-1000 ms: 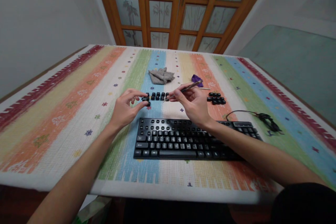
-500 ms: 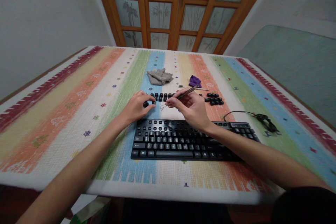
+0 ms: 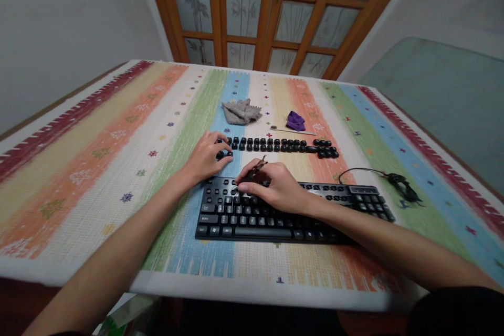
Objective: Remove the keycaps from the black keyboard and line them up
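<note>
A black keyboard (image 3: 262,231) lies in front of me, several upper-left switches bare of caps. My right hand (image 3: 277,186) is closed around dark tweezers (image 3: 258,167) above the keyboard's upper-left part. Their tips are hidden by the fingers. Beyond the keyboard lies a double row of loose black keycaps (image 3: 270,144). My left hand (image 3: 207,156) rests on the cloth at that row's left end, thumb and index finger apart around a couple of keycaps (image 3: 230,154). Whether it touches them is unclear.
Behind the row lie a grey cloth (image 3: 241,112), a purple cloth (image 3: 295,121) and a thin brush (image 3: 293,130). The bundled keyboard cable (image 3: 402,187) sits to the right. A striped tablecloth (image 3: 157,115) covers the table. Wooden glass doors (image 3: 262,5) stand beyond.
My right hand has moved toward me with the tweezers, from the keycap row to the upper-left of the keyboard. My left hand has stayed at the row's left end.
</note>
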The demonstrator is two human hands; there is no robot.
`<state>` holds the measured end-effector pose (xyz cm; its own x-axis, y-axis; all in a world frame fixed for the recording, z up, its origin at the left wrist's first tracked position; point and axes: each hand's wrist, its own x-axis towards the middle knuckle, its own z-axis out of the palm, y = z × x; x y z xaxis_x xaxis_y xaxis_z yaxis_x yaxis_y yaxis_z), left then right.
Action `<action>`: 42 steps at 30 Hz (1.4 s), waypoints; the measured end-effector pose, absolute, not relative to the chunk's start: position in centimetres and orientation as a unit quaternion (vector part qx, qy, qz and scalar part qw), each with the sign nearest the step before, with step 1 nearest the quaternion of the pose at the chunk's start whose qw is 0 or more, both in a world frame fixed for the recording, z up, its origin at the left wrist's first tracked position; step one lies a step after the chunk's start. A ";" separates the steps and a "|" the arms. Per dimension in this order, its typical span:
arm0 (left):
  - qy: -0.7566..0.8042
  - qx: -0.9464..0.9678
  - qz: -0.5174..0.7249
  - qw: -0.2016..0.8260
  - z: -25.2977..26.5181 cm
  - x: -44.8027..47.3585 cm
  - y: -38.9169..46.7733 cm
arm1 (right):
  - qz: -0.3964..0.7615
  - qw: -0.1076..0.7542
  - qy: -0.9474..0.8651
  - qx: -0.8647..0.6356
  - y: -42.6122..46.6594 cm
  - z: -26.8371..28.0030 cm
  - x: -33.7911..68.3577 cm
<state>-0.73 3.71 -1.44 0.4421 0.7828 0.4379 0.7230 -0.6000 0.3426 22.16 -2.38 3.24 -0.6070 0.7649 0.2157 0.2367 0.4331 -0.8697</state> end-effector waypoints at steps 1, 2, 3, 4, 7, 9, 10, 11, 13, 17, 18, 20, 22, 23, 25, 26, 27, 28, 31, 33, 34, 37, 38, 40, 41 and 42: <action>0.445 0.847 0.286 0.052 -1.4 -0.8 3.7 | 0.429 0.301 -0.790 -0.317 -2.4 3.1 22.0; 0.446 0.847 0.286 0.052 -1.4 -0.8 3.7 | 0.431 0.294 -0.792 -0.317 -2.4 3.0 21.9; 0.447 0.846 0.285 0.052 -1.4 -0.9 3.8 | 0.431 0.288 -0.794 -0.317 -2.5 2.9 21.8; 0.449 0.846 0.284 0.052 -1.4 -1.0 3.8 | 0.429 0.284 -0.797 -0.317 -2.5 2.8 21.7; 0.454 0.847 0.273 0.044 -1.4 -1.1 3.7 | 0.426 0.284 -0.799 -0.316 -2.5 2.8 21.6; 0.453 0.850 0.266 0.038 -1.4 -1.2 3.7 | 0.428 0.287 -0.797 -0.315 -2.5 2.9 21.5; 0.453 0.851 0.265 0.036 -1.4 -1.3 3.7 | 0.427 0.288 -0.798 -0.314 -2.5 3.0 21.5; 0.452 0.851 0.265 0.035 -1.4 -1.3 3.7 | 0.425 0.287 -0.800 -0.311 -2.6 3.0 21.5; 0.451 0.851 0.266 0.032 -1.5 -1.3 3.7 | 0.416 0.288 -0.809 -0.299 -2.7 3.1 21.4; 0.444 0.856 0.265 0.024 -1.6 -1.4 3.8 | 0.387 0.296 -0.830 -0.271 -2.9 2.8 21.4; 0.443 0.856 0.265 0.022 -1.6 -1.4 3.8 | 0.375 0.299 -0.836 -0.265 -2.9 2.7 21.3; 0.443 0.856 0.266 0.018 -1.7 -1.4 3.8 | 0.341 0.308 -0.851 -0.253 -3.0 2.5 21.1; 0.443 0.856 0.267 0.016 -1.7 -1.4 3.8 | 0.311 0.317 -0.863 -0.242 -3.0 2.5 20.9; 0.443 0.856 0.267 0.016 -1.7 -1.4 3.8 | 0.303 0.318 -0.866 -0.239 -3.0 2.5 20.8; 0.442 0.856 0.270 0.018 -1.7 -1.3 3.8 | 0.299 0.316 -0.868 -0.239 -3.0 2.7 20.6; 0.441 0.855 0.271 0.020 -1.7 -1.3 3.8 | 0.300 0.313 -0.869 -0.239 -3.0 2.8 20.5; 0.442 0.854 0.273 0.022 -1.7 -1.3 3.7 | 0.300 0.311 -0.869 -0.242 -3.0 2.8 20.5; 0.442 0.853 0.275 0.023 -1.7 -1.3 3.7 | 0.298 0.308 -0.869 -0.246 -3.1 2.8 20.5; 0.444 0.851 0.278 0.025 -1.6 -1.3 3.6 | 0.291 0.305 -0.869 -0.260 -3.3 2.6 20.5; 0.444 0.851 0.280 0.026 -1.5 -1.3 3.6 | 0.288 0.308 -0.867 -0.267 -3.5 2.5 20.5; 0.443 0.850 0.282 0.026 -1.4 -1.4 3.5 | 0.288 0.309 -0.866 -0.269 -3.5 2.4 20.6; 0.447 0.845 0.294 0.020 -1.1 -1.4 3.2 | 0.290 0.314 -0.860 -0.278 -3.7 2.3 20.6; 0.448 0.842 0.299 0.016 -1.0 -1.5 3.1 | 0.290 0.315 -0.858 -0.282 -3.8 2.2 20.5; 0.452 0.836 0.313 0.006 -0.7 -1.6 2.8 | 0.293 0.311 -0.858 -0.285 -3.9 2.1 20.4; 0.454 0.831 0.320 0.003 -0.6 -1.6 2.7 | 0.295 0.307 -0.859 -0.283 -4.0 2.0 20.3; 0.457 0.827 0.328 0.000 -0.4 -1.6 2.6 | 0.296 0.302 -0.863 -0.278 -4.1 1.9 20.2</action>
<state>-1.62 2.59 -0.42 0.3678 0.7554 0.5423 0.7550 -0.5830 0.3000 20.22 -4.13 1.92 -0.6634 0.6580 0.3563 0.3008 0.6705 -0.6782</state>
